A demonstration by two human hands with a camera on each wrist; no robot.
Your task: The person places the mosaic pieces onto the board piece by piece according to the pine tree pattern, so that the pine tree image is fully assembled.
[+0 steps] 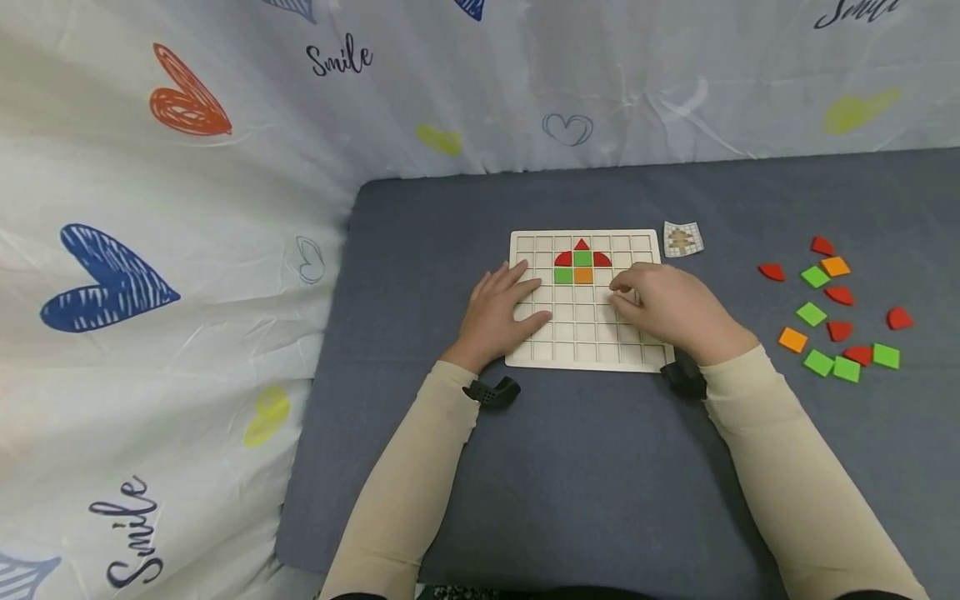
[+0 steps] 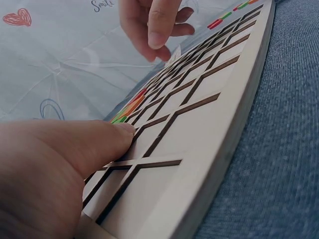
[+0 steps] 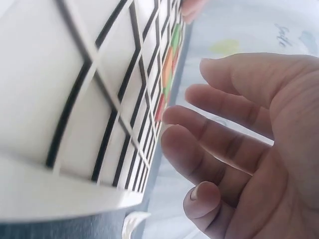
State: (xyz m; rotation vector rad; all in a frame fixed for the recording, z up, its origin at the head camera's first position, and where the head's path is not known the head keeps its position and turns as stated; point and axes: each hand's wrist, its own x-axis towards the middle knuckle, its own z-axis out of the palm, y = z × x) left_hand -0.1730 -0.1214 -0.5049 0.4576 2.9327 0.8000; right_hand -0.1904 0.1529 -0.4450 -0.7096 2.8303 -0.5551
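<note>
We likely steady the board (image 1: 585, 315) with our left hand (image 1: 497, 318), fingers spread; our right hand (image 1: 675, 310), fingers relaxed, holds nothing.

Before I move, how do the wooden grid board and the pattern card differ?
The wooden grid board is much larger than the pattern card. The board lies flat; the card's edges look curled. The left hand rests on the board, while no hand touches the card. Both show a grid.
</note>
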